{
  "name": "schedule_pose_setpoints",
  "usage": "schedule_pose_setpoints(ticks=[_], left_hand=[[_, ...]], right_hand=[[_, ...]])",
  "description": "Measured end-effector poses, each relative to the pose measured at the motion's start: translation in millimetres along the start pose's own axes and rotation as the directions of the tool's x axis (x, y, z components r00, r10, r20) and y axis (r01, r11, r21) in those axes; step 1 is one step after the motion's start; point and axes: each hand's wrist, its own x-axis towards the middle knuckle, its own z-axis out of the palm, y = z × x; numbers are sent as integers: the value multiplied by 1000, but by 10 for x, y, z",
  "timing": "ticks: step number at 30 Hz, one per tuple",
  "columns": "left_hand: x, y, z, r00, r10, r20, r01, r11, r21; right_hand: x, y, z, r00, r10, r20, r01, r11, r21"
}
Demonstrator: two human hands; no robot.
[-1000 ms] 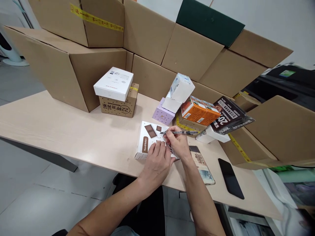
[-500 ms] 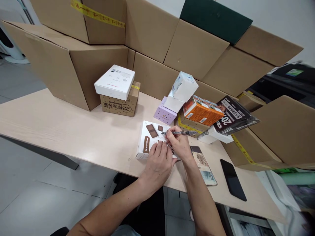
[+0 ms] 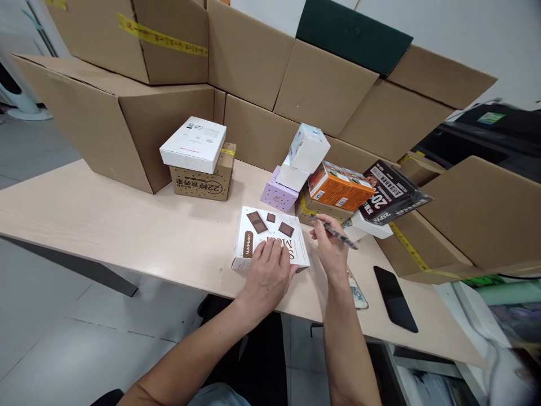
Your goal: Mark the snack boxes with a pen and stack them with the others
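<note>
A flat white box (image 3: 270, 237) printed with brown chocolate squares lies on the light wooden table (image 3: 105, 220) near its front edge. My left hand (image 3: 268, 273) rests flat on the near part of this box, fingers spread. My right hand (image 3: 332, 251) hovers just right of the box, off its surface, and grips a dark pen (image 3: 336, 232) that points up and to the left.
A pile of small cartons (purple, white, orange, a dark packet (image 3: 391, 194)) stands behind the box. A white box sits on a brown carton (image 3: 203, 177) at the left. Large cardboard boxes (image 3: 127, 107) wall the back. A black phone (image 3: 395, 290) and a printed card (image 3: 357, 293) lie at the right.
My right hand has lifted the pen off the white box and moved right, which uncovers the box's printed top. My left hand stays on the box.
</note>
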Motion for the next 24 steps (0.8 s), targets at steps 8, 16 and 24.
schedule_pose_setpoints(ticks=[8, 16, 24], left_hand=[[12, -33, -19, 1000, 25, 5, -25, 999, -24], [8, -57, -18, 998, 38, 41, -37, 998, -43], [-1, -29, -17, 998, 3, 62, 2, 996, -91]], right_hand=[[-148, 140, -243, 793, 119, 598, 384, 665, -641], [-183, 160, -180, 815, 130, 564, 354, 660, -663], [-626, 414, -912, 906, 421, -32, -292, 570, -768]])
